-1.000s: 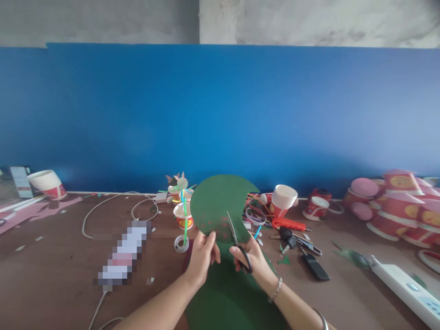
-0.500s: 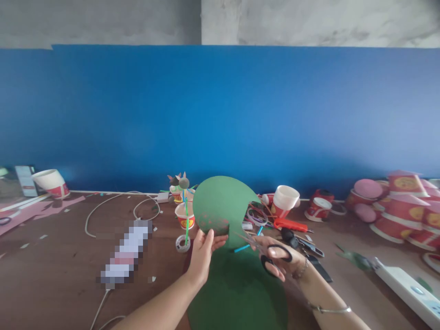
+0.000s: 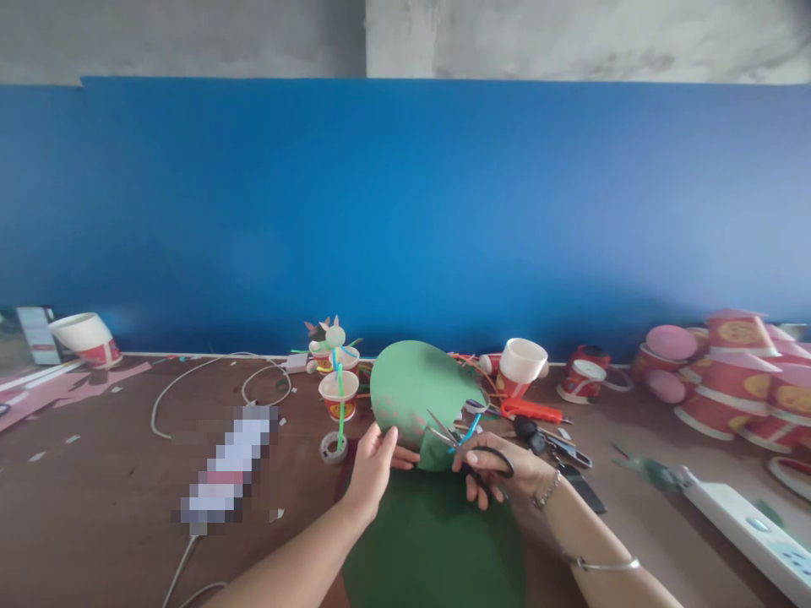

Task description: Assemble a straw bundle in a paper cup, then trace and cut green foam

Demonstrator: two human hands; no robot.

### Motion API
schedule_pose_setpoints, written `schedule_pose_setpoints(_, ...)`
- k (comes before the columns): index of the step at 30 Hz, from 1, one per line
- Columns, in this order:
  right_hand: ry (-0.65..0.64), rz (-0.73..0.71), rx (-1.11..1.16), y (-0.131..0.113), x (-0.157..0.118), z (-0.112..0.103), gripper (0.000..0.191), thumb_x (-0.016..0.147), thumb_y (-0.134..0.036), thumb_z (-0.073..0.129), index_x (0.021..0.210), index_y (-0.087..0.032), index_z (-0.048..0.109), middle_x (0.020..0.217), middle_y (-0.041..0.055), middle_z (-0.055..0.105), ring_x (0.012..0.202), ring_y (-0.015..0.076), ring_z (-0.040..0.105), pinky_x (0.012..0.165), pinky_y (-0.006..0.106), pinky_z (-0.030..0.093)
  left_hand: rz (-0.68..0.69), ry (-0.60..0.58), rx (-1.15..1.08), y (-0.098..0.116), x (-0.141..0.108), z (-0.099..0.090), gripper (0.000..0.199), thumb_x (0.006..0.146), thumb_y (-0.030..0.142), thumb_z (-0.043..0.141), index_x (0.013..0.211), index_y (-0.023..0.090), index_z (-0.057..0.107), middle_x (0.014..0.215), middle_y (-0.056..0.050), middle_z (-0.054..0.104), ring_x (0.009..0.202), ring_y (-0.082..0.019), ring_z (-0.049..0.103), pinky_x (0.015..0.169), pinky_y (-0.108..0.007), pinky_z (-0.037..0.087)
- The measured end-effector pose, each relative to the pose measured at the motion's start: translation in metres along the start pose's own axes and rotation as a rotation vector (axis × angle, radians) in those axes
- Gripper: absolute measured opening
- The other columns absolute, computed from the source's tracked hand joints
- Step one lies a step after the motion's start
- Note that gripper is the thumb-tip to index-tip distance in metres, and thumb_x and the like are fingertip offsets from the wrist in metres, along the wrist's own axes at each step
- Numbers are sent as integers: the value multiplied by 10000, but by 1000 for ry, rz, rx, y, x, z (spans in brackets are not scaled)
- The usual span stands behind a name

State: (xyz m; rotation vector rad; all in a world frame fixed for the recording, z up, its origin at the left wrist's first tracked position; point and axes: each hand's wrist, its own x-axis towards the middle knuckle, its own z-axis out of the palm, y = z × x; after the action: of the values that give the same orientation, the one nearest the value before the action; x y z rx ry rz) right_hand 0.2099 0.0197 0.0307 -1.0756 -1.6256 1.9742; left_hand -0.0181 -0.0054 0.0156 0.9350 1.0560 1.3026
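Note:
My left hand [image 3: 373,463] grips the near left edge of a light green sheet [image 3: 415,380], thumb on top and fingers beneath. The sheet is rounded at the far side and tilted up, with reddish specks on its lower part. In my right hand [image 3: 500,469] are black-handled scissors [image 3: 451,439], their blades spread apart at the sheet's near edge. Whether both blades touch the sheet I cannot tell. Beneath both hands, a dark green rounded sheet [image 3: 437,540] lies on the brown table [image 3: 285,557].
A tape roll [image 3: 333,447], a paper cup [image 3: 339,395] and small animal-like figures [image 3: 333,333] stand left of the sheet. To the right are a white cup [image 3: 523,361], an orange tool [image 3: 530,411], keys [image 3: 536,435], a power strip [image 3: 751,523] and stacked red cups [image 3: 728,388].
The green sheet has dropped lower and tips toward me. My right hand and the scissors have shifted left, and the blades have spread wider. My left hand keeps its hold.

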Motion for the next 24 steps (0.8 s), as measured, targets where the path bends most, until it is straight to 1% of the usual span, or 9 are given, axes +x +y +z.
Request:
schedule_pose_setpoints(3, 54, 19, -55, 0, 1, -2, 372, 746, -467, 628, 837, -116, 543, 570, 37, 668, 374, 82, 561, 291, 122, 274, 35, 42, 70, -2, 2, -1, 330, 735, 472, 610, 835, 171, 519, 613, 4, 598, 584, -213, 669, 509, -280, 505)
schedule_pose_setpoints(5, 65, 9, -44, 0, 2, -1, 361, 738, -464, 637, 817, -136, 508, 520, 8, 643, 321, 64, 505, 272, 121, 222, 46, 54, 90, -2, 2, -1, 322, 732, 473, 612, 803, 176, 509, 591, 9, 588, 591, -224, 671, 508, -285, 508)
schedule_pose_setpoints(6, 64, -3, -20, 1, 3, 0, 376, 734, -478, 635, 826, -141, 498, 513, 4, 638, 321, 65, 504, 274, 122, 217, 40, 54, 83, -2, 2, 0, 326, 729, 473, 616, 805, 175, 509, 594, 8, 590, 590, -224, 671, 512, -287, 512)
schedule_pose_setpoints(9, 45, -35, 62, 4, 10, 6, 462, 732, -544, 608, 902, -126, 513, 575, 40, 664, 420, 105, 595, 312, 129, 270, -4, 51, 17, -1, 1, 0, 344, 717, 463, 634, 829, 159, 519, 653, -3, 605, 590, -205, 672, 524, -279, 520)
schedule_pose_setpoints(11, 48, -48, 90, 6, 15, 10, 493, 736, -568, 595, 906, -109, 533, 618, 73, 681, 477, 130, 633, 338, 139, 306, -33, 45, -29, 0, 0, 0, 346, 715, 447, 642, 850, 151, 526, 706, -11, 610, 593, -187, 672, 522, -261, 520)
schedule_pose_setpoints(13, 63, -45, 100, 7, 19, 15, 491, 750, -555, 592, 909, -92, 561, 657, 97, 693, 515, 139, 649, 365, 144, 334, -60, 30, -51, 0, 0, 0, 341, 714, 430, 650, 861, 147, 532, 720, -13, 610, 591, -174, 671, 519, -247, 519)
schedule_pose_setpoints(16, 89, -39, 108, 6, 20, 20, 476, 779, -524, 585, 946, -78, 593, 698, 107, 700, 556, 137, 658, 402, 148, 364, -88, -4, -55, -1, 0, 0, 336, 717, 411, 652, 890, 142, 547, 731, -23, 625, 590, -171, 672, 528, -249, 527)
schedule_pose_setpoints(20, 143, -71, 89, 5, 21, 23, 475, 777, -525, 586, 945, -82, 616, 653, 75, 683, 506, 113, 621, 384, 147, 330, -97, -34, -72, -1, 0, 0, 351, 722, 399, 648, 940, 139, 558, 782, -50, 662, 595, -170, 678, 525, -240, 521)
schedule_pose_setpoints(24, 170, -128, 59, 6, 23, 23, 456, 773, -526, 583, 901, -92, 633, 574, 24, 633, 392, 66, 514, 341, 148, 253, -100, -33, -96, -2, 1, -1, 354, 716, 394, 657, 940, 136, 562, 796, -62, 677, 604, -173, 683, 529, -238, 517)
